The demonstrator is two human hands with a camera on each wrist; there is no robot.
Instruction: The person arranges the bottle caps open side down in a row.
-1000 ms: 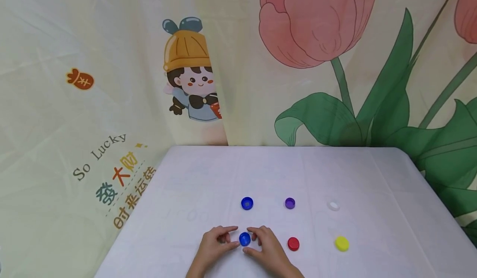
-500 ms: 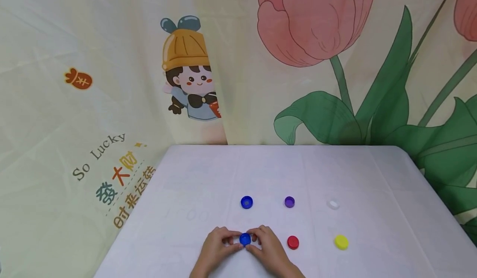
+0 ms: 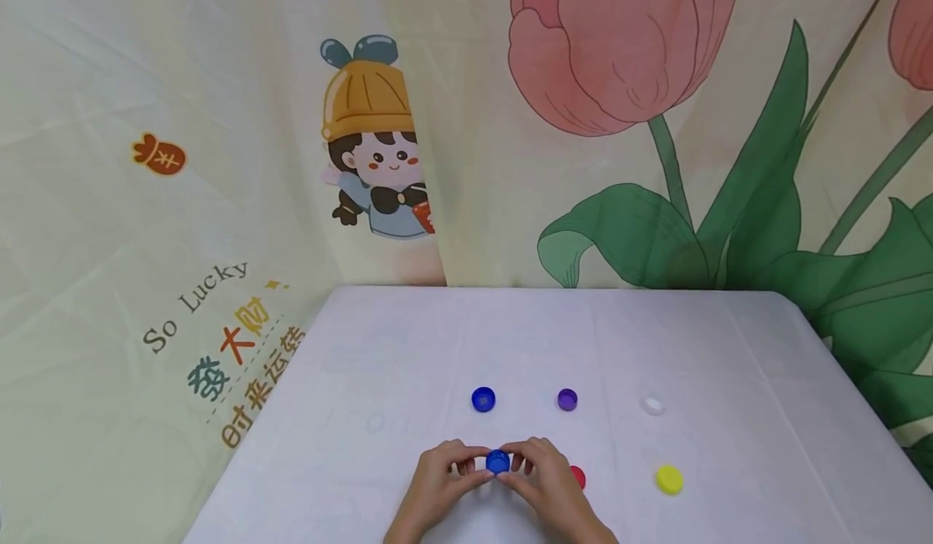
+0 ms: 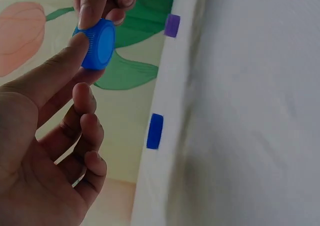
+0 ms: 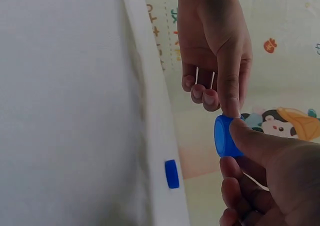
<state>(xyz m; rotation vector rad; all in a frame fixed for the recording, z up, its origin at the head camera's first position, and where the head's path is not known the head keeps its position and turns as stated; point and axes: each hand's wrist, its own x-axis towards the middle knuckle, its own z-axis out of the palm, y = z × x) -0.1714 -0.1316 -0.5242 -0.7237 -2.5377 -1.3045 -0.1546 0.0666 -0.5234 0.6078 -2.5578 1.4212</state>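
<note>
A blue bottle cap (image 3: pixel 498 461) is held just above the white table (image 3: pixel 408 350) near its front edge, pinched between both hands. My left hand (image 3: pixel 445 479) grips its left side and my right hand (image 3: pixel 543 479) its right side. The left wrist view shows the blue cap (image 4: pixel 97 43) caught between thumb and fingertips. From the right wrist, the same cap (image 5: pixel 225 136) sits between a thumb and the other hand's forefinger. A red cap (image 3: pixel 579 476) is partly hidden behind my right hand.
On the table lie a second blue cap (image 3: pixel 483 399), a purple cap (image 3: pixel 567 400), a white cap (image 3: pixel 652 405) and a yellow cap (image 3: pixel 669 479). Printed curtains (image 3: pixel 619 123) hang behind and to the left of the table.
Both hands closed in on the blue cap, took hold of it and lifted it slightly, shifting a little to the right. The red cap is now partly covered by my right hand.
</note>
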